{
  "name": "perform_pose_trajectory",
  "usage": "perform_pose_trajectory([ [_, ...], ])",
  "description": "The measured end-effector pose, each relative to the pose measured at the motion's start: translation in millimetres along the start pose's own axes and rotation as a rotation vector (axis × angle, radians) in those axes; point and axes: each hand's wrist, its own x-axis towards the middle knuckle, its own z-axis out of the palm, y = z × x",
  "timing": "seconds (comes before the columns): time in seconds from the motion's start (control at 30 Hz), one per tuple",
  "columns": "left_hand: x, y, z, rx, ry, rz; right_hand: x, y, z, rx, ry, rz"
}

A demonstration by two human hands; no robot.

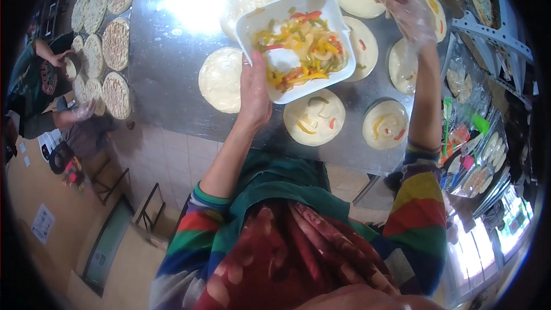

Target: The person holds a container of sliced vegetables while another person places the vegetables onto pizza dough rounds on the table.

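My bare left hand (pixel 256 95) is closed on the near-left edge of a white plastic tub (pixel 247 30). Sliced peppers (pixel 313 76) in red, yellow and green lie in it, mixed with pale strips that look like onion. My right hand (pixel 402 14), in a clear plastic glove, hangs over the far right side of the table, fingers bunched by the edge of a dough round (pixel 350 1). What the fingertips hold, if anything, is too small to make out. Nearer me, a dough round (pixel 304 116) and a smaller one (pixel 385 132) carry a few pepper strips.
Plain dough rounds, such as one at left (pixel 220 80), also lie on the metal table (pixel 166 97). Further left, a co-worker's hands (pixel 85 109) are at several topped rounds (pixel 116 95). A metal rack (pixel 493 37) and bagged goods stand at right.
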Motion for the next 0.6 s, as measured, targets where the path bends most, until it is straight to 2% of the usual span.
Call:
perform_pose_trajectory([
  [0.03,0,1,2,-0.016,-0.001,0.006,-15,-18,0,0.126,-0.048,0.015],
  [0.1,1,5,4,-0.026,-0.029,0.001,-60,-84,12,0.020,-0.120,-0.061],
  [0.2,1,6,4,-0.047,-0.076,-0.003,-87,-101,26,-0.558,-0.312,-0.447],
  [0.27,1,5,2,-0.062,-0.121,-0.010,-92,-78,46,-0.687,-0.169,-0.819],
  [0.37,0,3,6,-0.078,-0.098,0.020,-104,-91,78,-0.662,-0.114,-0.843],
  [0.43,0,-3,-1,0.037,-0.132,0.020,-110,-96,102,-0.602,-0.116,-0.710],
  [0.47,0,-3,-2,0.096,-0.150,0.022,-109,-96,111,-0.721,-0.125,-0.761],
  [0.6,-2,-7,2,0.067,-0.107,0.055,-113,-110,118,-0.738,-0.192,-0.584],
])
